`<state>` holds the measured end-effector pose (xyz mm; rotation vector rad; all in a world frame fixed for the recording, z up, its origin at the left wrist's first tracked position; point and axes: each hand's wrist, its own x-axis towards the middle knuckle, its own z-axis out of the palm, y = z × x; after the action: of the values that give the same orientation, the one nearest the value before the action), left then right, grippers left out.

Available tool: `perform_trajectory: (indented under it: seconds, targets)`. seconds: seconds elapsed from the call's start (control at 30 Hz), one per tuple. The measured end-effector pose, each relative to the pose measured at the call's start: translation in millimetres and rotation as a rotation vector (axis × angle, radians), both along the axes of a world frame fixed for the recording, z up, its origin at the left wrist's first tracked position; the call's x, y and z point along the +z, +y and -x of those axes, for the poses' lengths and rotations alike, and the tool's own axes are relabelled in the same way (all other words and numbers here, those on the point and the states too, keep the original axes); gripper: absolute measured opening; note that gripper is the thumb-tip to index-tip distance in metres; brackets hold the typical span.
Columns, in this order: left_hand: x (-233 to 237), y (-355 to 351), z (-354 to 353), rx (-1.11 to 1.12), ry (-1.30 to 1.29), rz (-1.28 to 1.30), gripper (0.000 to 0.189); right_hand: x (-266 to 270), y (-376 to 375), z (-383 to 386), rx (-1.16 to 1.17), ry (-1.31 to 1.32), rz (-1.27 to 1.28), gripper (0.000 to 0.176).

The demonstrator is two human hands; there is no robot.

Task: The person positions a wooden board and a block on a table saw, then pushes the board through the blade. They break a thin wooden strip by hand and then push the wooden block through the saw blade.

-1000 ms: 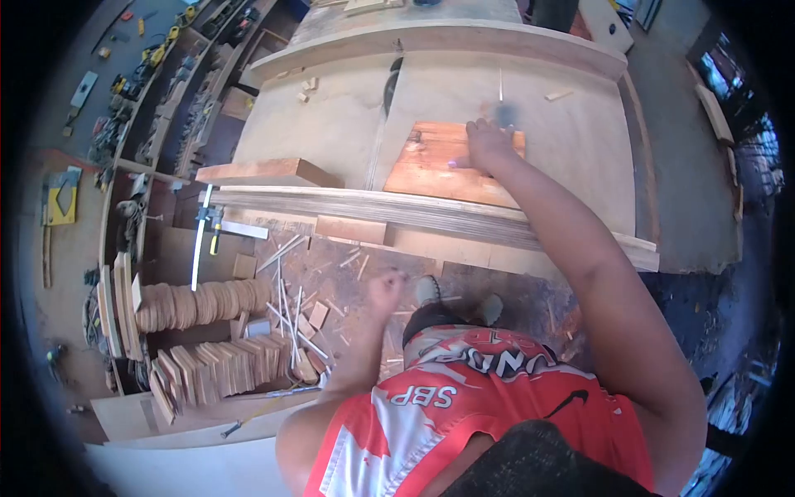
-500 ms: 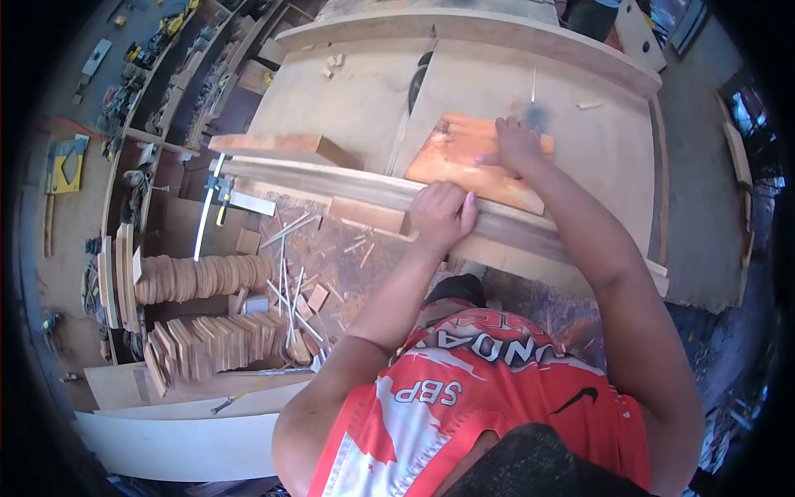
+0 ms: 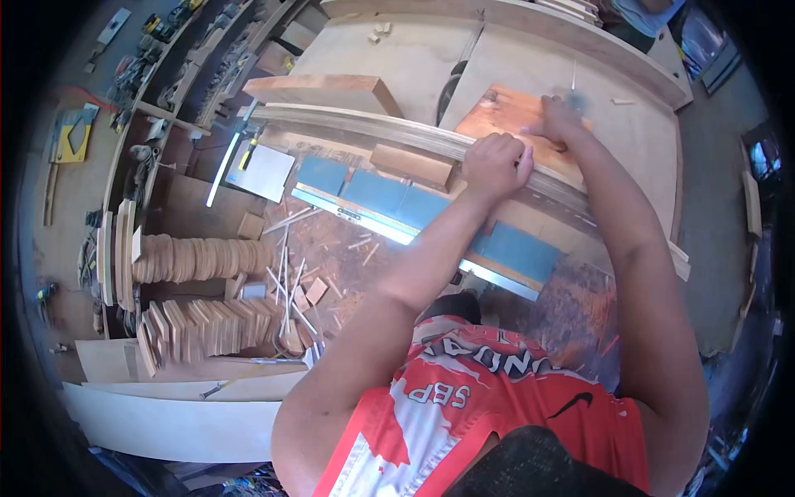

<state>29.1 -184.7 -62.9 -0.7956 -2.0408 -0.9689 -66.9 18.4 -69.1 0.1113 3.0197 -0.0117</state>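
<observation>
My left hand is closed over the top of a long layered wooden fence, with the thumb on the near side. Against the far side of this fence lies an orange-brown board with slanted left edge. My right hand rests on that board's right part, thumb stretched to the left and fingers bent over it, holding it down. Just beyond my right fingers is a blurred dark spot at the end of a thin slot; what it is I cannot make out. Pale plywood panels lie under the board.
A thick wood block lies left behind the fence. Nearer me are a blue surface with a metal edge rail, thin offcut sticks and stacked wooden pieces. Shelves with tools stand left.
The fence, board and both hands have moved forward, away from my body. The blue surface and its metal rail now show in front of the fence. The view has shifted slightly.
</observation>
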Motion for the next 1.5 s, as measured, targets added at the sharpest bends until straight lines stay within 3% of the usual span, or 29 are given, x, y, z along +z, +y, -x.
perform_trajectory:
  seconds: [0.43,0.53,0.6,0.7,0.77,0.83,0.9,1.13,1.27,1.37,1.4,1.43,1.5]
  targets:
    - [-11.0,3.8,13.1,-0.034,-0.034,-0.010,0.022,-26.6,23.9,28.2,0.024,0.062,0.039,0.095]
    - [-10.3,8.1,17.1,-0.038,-0.087,0.016,0.021,-40.3,40.9,41.8,0.087,0.124,-0.010,0.084]
    - [-12.0,8.5,23.6,-0.061,-0.193,0.095,0.023,-38.6,39.2,45.1,0.055,0.108,0.054,0.069]
    - [-19.5,11.9,31.4,-0.127,-0.379,0.136,0.028,-39.1,41.9,49.6,0.005,0.069,0.166,0.061]
    - [-29.9,13.1,24.4,-0.110,-0.400,0.127,0.030,-66.4,60.7,61.1,0.082,0.085,0.060,0.062]
    - [-19.7,14.0,34.1,-0.100,-0.376,0.115,0.032,-55.1,76.3,84.7,0.152,0.147,-0.054,0.063]
    - [-22.0,11.9,27.1,-0.125,-0.430,0.166,0.036,-63.9,75.9,71.7,0.144,0.175,0.074,0.061]
    - [6.5,2.6,2.0,-0.058,-0.567,0.193,0.040,-45.6,62.7,64.3,0.149,0.070,0.044,0.070]
    - [-1.7,16.2,7.4,-0.035,-0.480,0.166,0.044,-29.3,52.0,51.9,0.248,0.043,0.047,0.077]
    - [14.6,2.2,-7.5,-0.102,-0.434,0.208,0.035,-12.9,38.4,30.9,0.261,0.020,0.109,0.083]
    - [22.8,-13.9,-21.9,-0.176,-0.346,0.069,0.030,-0.6,32.3,18.1,0.267,0.069,0.140,0.085]
    - [20.8,-28.8,-38.9,-0.247,-0.261,-0.073,0.025,3.5,31.0,14.7,0.264,0.056,0.155,0.088]
    - [-10.6,-73.9,-95.0,-0.354,-0.276,-0.024,0.015,12.6,26.6,11.1,0.236,0.009,0.192,0.089]
